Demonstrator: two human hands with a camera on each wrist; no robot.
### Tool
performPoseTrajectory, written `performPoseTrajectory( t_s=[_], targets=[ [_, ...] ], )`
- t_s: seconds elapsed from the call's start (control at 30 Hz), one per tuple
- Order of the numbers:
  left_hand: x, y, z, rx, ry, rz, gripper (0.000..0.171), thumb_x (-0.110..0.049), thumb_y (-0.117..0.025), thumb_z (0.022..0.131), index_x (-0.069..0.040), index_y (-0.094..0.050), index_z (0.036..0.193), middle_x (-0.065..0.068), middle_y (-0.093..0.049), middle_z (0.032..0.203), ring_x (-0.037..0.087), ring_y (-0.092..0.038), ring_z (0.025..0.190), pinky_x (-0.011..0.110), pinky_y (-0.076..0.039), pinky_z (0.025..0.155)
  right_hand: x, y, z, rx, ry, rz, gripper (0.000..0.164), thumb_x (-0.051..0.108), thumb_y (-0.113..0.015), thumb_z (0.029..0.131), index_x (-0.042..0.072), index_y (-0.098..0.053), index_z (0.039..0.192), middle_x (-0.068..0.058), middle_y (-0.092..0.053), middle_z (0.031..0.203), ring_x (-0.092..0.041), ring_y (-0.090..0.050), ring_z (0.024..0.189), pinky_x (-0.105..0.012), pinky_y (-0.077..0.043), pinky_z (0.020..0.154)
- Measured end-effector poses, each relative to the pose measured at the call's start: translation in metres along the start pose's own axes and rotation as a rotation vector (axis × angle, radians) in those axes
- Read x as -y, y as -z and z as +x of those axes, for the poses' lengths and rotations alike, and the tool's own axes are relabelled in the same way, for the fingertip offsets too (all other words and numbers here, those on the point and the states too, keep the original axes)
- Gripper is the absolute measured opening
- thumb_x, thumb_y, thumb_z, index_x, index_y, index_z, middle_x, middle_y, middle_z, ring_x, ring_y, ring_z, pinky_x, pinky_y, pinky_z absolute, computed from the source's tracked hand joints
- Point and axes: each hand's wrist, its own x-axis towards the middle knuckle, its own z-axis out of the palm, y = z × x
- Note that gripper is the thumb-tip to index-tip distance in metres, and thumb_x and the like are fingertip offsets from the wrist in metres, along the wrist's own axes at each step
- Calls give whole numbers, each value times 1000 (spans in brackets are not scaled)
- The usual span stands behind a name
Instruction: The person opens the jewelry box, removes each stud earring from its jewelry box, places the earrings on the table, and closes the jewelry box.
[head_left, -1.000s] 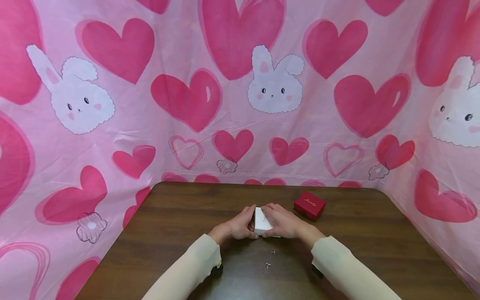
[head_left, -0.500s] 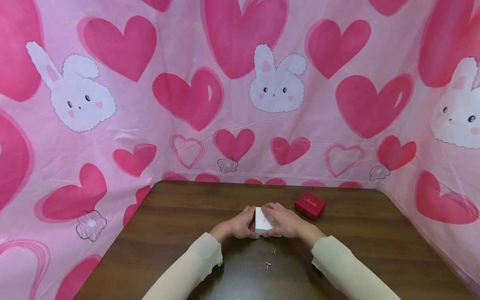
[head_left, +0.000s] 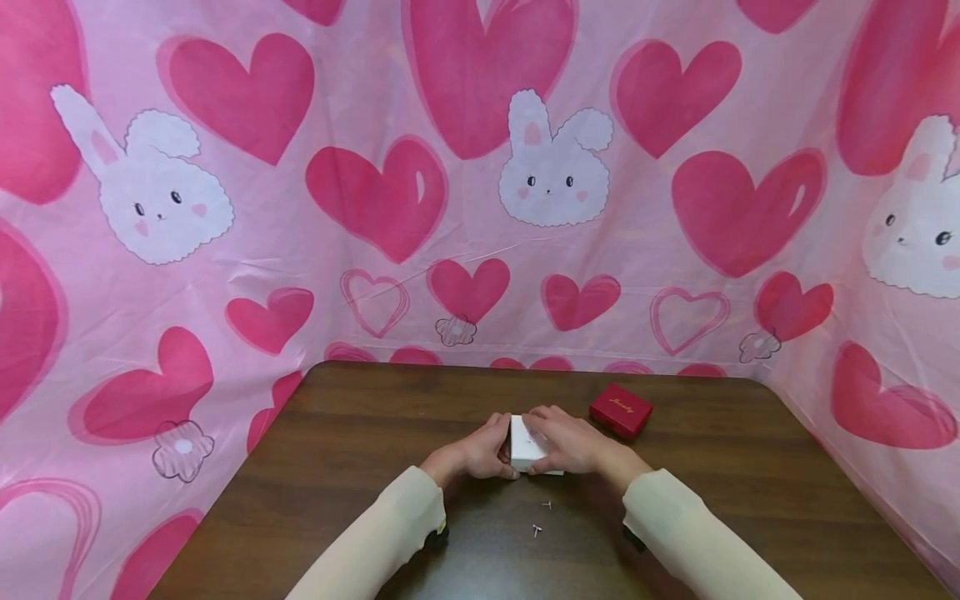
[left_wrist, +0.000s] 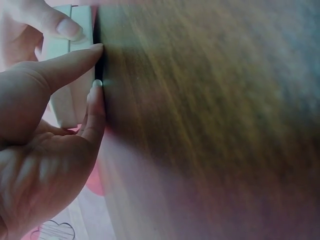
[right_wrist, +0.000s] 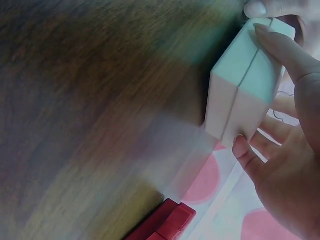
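A small white box (head_left: 527,450) stands on the table between the two hands. A seam runs round its side in the right wrist view, with the two parts meeting. My left hand (head_left: 483,450) holds the box's left side, thumb at the near face and fingertips low against the table. On the other side my right hand (head_left: 566,442) grips the box, its thumb on the near face and its fingers over the top and far side. What the box contains is hidden. Nearer to me lie two tiny T-shaped metal pieces, an upper piece (head_left: 547,504) and a lower piece (head_left: 537,530).
A red box (head_left: 621,410) with gold lettering sits behind and right of the right hand. The brown wooden table (head_left: 375,417) ends at a pink cloth backdrop (head_left: 480,242) printed with hearts and rabbits.
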Motion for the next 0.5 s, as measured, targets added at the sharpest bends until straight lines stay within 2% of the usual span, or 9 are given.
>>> performPoseTrajectory(
  t_s=[0.27,0.5],
  targets=[
    [4,-1,0,-29,5,-9,74,-7,-90,77,-5,-42,134,7,-40,114,15,-47,95,26,-43,85,0,-1,-2,-21,-16,17,82,38,-87,78,10,-51,147,-11,-50,145,-28,-47,126,-55,-51,90],
    [3,-3,0,-45,9,-8,80,-11,-93,73,-4,-42,136,9,-42,119,18,-48,100,29,-42,92,1,-1,-4,-31,-14,46,83,37,-86,78,10,-50,148,-11,-49,146,-29,-47,127,-56,-50,93]
  ],
)
